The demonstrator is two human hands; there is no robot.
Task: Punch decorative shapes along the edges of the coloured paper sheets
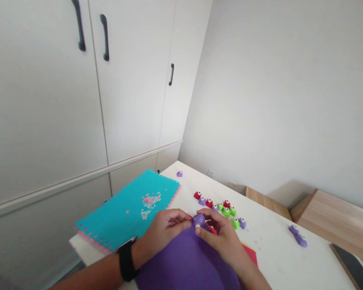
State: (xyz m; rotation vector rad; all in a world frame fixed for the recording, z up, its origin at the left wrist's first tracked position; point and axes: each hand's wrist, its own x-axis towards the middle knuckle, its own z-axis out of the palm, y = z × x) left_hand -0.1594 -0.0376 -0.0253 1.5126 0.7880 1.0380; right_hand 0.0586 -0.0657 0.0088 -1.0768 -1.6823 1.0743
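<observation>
My right hand (219, 231) grips a small purple craft punch (199, 219) between thumb and fingers. The punch sits at the top edge of a large purple sheet (181, 257), which looks like foam or card. Closed on that same edge, just left of the punch, is my left hand (171, 225), its thumb and fingers pinching the sheet. The sheet hides the table's near part and lies over something red (250, 254) at its right side.
Several red, green and purple punches (226, 212) stand beyond my hands. Two purple ones (298, 235) lie at the right, another (179, 173) at the far corner. A turquoise foam mat (121, 209) holds pink and white cut-outs (149, 203). A dark flat object (352, 264) rests at the right edge.
</observation>
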